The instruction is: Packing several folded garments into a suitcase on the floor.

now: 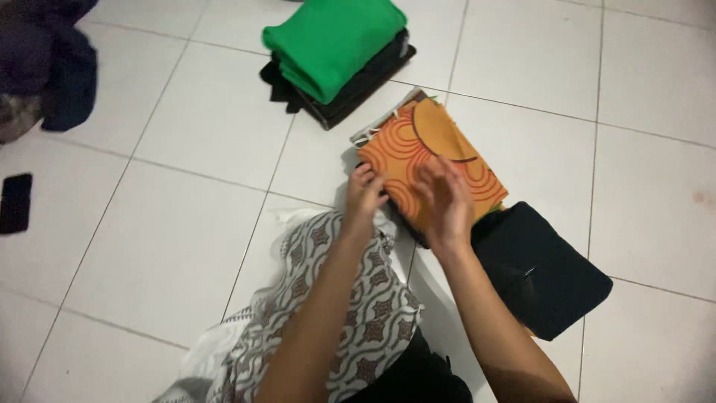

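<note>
A folded orange cloth (418, 142) with dark curved lines lies on the white tiled floor (186, 224). My left hand (363, 195) grips its near left edge, fingers curled over the fabric. My right hand (446, 200) rests flat on the cloth's near part, fingers apart, blurred. A grey and white patterned cloth (373, 298) lies loose under my left forearm. A folded black garment (548, 272) sits right of my right wrist, touching the orange cloth's near corner.
A stack of folded clothes with a green one (332, 41) on top of black ones stands farther away. A heap of dark clothes (45, 63) fills the far left corner. A black phone (15, 203) lies at the left edge.
</note>
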